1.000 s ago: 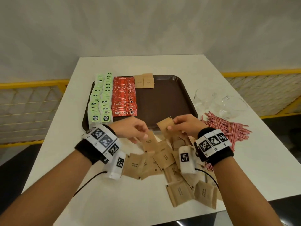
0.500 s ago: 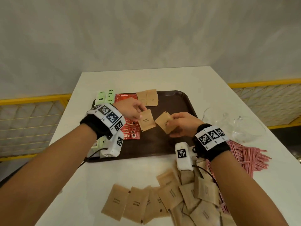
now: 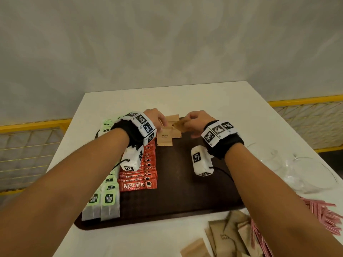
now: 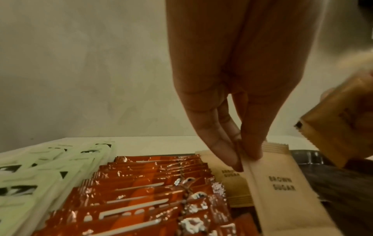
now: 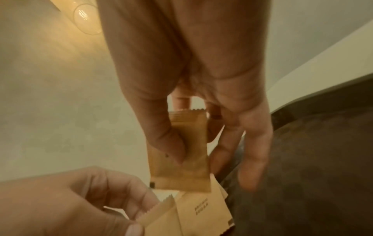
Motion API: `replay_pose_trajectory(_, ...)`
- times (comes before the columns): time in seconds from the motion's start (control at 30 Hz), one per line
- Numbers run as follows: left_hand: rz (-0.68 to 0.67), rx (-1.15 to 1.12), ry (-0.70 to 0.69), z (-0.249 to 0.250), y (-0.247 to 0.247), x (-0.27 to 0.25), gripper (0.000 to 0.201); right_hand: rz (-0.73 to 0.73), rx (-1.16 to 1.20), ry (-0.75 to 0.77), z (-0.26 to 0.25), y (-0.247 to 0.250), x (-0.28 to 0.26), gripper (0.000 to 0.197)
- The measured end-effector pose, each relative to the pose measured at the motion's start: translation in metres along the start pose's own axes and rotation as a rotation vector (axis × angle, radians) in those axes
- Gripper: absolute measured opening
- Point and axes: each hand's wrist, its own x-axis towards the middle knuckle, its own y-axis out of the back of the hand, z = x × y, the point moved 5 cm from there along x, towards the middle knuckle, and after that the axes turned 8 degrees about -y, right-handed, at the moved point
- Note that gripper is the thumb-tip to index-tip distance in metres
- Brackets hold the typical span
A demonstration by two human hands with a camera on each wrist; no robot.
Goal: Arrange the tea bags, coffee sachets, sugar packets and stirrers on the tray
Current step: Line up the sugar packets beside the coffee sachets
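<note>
A dark brown tray (image 3: 194,197) holds rows of green tea bags (image 3: 108,198) at its left and red coffee sachets (image 3: 138,185) beside them. At the tray's far edge lie brown sugar packets (image 3: 175,131). My left hand (image 3: 157,120) pinches the top of one brown sugar packet (image 4: 280,190) that lies on the tray next to the sachets. My right hand (image 3: 194,120) pinches another brown sugar packet (image 5: 181,153) and holds it tilted just above the tray, to the right of the left hand.
Loose brown sugar packets (image 3: 228,238) lie in a pile on the white table (image 3: 204,95) in front of the tray. Pink stirrers (image 3: 323,217) are heaped at the right. Clear glass bowls (image 3: 304,173) stand right of the tray. A yellow railing (image 3: 33,125) runs behind the table.
Both hands have carried their sugar packets from the pile near the table's front to the tray's far edge. The left hand's packet has come down onto the tray beside the earlier packets.
</note>
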Motion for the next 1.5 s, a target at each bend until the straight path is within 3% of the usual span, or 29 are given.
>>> replay_pose_trajectory(0.13,0.036,0.054,-0.001,-0.002,-0.001,0.012,0.024,-0.119,-0.016,-0.014,0.002,-0.006,0.016,0.028)
replay_pose_trajectory(0.23,0.053,0.072,0.026,-0.006,-0.002,0.021,0.023,-0.053,-0.249,0.005,0.001,-0.007,0.026,0.035)
replay_pose_trajectory(0.4,0.059,0.066,0.068,-0.014,-0.004,0.026,0.021,0.017,-0.286,0.020,0.000,-0.013,0.040,0.023)
replay_pose_trajectory(0.57,0.036,0.042,0.081,-0.021,0.001,0.019,0.022,0.104,-0.175,0.019,0.003,-0.012,0.049,0.024)
replay_pose_trajectory(0.9,0.085,0.165,0.055,-0.014,-0.003,0.023,0.020,0.085,-0.224,0.034,-0.001,-0.031,0.058,0.027)
replay_pose_trajectory(1.03,0.114,0.238,-0.033,-0.006,-0.001,0.021,0.024,0.100,-0.237,0.000,0.005,-0.033,0.065,0.025)
replay_pose_trajectory(1.23,-0.063,0.450,-0.123,0.001,-0.024,0.012,0.054,0.101,-0.246,0.009,0.007,-0.032,0.069,0.027)
replay_pose_trajectory(1.5,-0.055,0.547,-0.111,-0.002,-0.026,0.014,0.051,0.116,-0.236,-0.015,0.008,-0.031,0.067,0.035)
